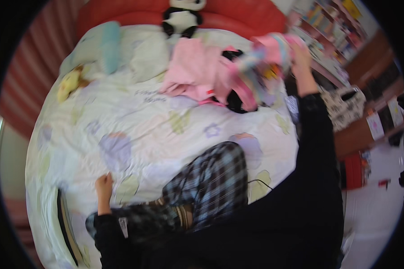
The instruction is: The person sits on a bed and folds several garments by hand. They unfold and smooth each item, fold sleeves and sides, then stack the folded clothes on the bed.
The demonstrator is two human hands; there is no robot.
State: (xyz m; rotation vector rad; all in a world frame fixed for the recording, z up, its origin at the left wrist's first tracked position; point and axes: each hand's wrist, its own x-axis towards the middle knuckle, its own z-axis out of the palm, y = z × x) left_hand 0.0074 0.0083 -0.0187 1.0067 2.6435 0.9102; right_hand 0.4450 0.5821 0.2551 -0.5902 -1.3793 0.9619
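My right arm reaches to the far right of the bed. There my right hand (301, 60) is closed on a pastel cloth with pink, blue and white stripes (267, 54), blurred by motion; I cannot tell what kind of cloth item it is. Its lower end hangs over a pink garment (195, 67) lying spread on the bed, with black pieces (239, 102) showing at its right side. My left hand (104, 190) is near my bent knee at the left, its fingers curled in with nothing seen in them.
I sit cross-legged on a bed with a floral sheet (166, 127). At the red headboard (125, 13) are a panda plush (182, 21), a teal pillow (110, 47) and a white pillow (150, 58). A yellow plush (69, 85) lies left. Crowded shelves (327, 27) stand at the right.
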